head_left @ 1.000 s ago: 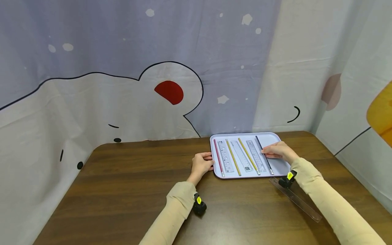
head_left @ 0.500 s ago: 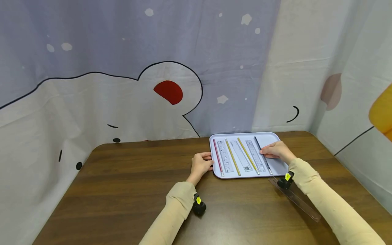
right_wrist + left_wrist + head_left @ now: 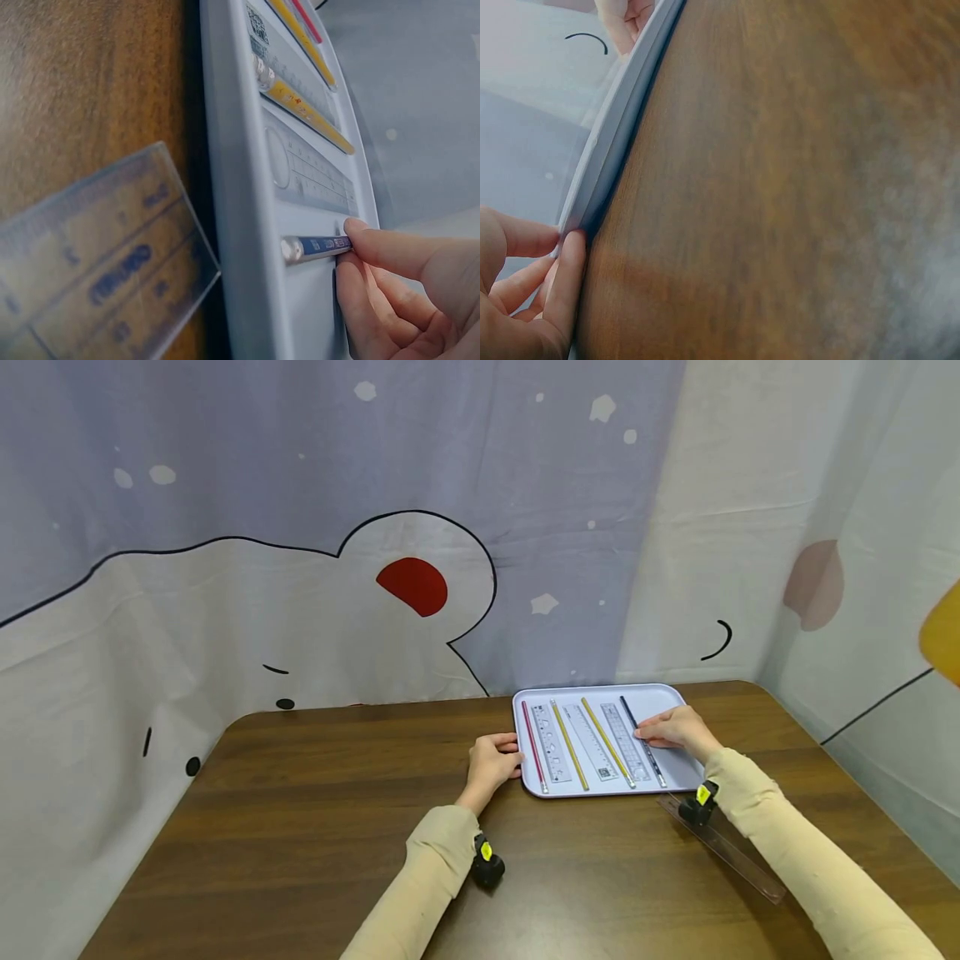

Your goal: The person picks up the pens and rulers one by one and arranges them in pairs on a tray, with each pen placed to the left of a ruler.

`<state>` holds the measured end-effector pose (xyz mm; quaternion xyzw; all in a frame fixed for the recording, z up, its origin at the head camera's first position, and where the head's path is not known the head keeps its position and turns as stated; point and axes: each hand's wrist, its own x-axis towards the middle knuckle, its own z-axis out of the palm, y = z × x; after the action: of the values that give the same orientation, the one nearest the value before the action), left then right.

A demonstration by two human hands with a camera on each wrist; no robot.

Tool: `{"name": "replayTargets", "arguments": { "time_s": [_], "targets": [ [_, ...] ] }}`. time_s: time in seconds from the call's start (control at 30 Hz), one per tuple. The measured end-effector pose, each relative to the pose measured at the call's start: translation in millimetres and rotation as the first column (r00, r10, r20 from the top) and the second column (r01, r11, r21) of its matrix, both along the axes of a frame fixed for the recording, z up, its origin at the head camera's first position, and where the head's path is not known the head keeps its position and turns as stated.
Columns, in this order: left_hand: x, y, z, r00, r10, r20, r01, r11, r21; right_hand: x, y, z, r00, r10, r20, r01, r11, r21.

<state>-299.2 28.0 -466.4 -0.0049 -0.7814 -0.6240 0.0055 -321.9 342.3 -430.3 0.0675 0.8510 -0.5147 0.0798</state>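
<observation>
A white tray [image 3: 686, 768] stands near the table's back edge, holding a row of pencils and clear rulers. My right hand [image 3: 678, 729] pinches a dark blue pencil [image 3: 324, 246] between thumb and fingers, low over the tray at the right end of the row. Left of that pencil lies a clear ruler [image 3: 625, 742], then a yellow pencil [image 3: 609, 743]. Further left come another clear ruler [image 3: 591, 742], a second yellow pencil [image 3: 570, 745], a ruler with cut-out shapes [image 3: 551, 743] and a red pencil [image 3: 535, 747]. My left hand [image 3: 491, 768] grips the tray's left rim [image 3: 604, 135] with its fingertips.
A long clear ruler [image 3: 738, 856] lies on the wooden table [image 3: 337, 827] in front of the tray, partly under the right forearm in the head view. Its end [image 3: 127, 255] comes close to the tray's front edge. A patterned curtain [image 3: 300, 610] hangs behind the table.
My right hand has shifted slightly to the left with the dark blue pencil, bringing it nearer the adjacent ruler. The left hand stays at the tray's rim.
</observation>
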Motion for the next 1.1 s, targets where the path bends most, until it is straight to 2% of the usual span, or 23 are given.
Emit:
{"name": "replayTargets", "arguments": {
  "time_s": [0.63,1.1],
  "targets": [
    [0.5,0,-0.2,1.000,0.002,-0.008,-0.002,1.000,0.000,1.4,0,-0.1,1.000,0.008,-0.015,-0.008,1.000,-0.004],
    [-0.9,0,-0.3,1.000,0.006,0.003,-0.006,1.000,0.006,11.2,7,6.9,1.000,0.019,-0.019,-0.019,1.000,0.004]
  ]
}}
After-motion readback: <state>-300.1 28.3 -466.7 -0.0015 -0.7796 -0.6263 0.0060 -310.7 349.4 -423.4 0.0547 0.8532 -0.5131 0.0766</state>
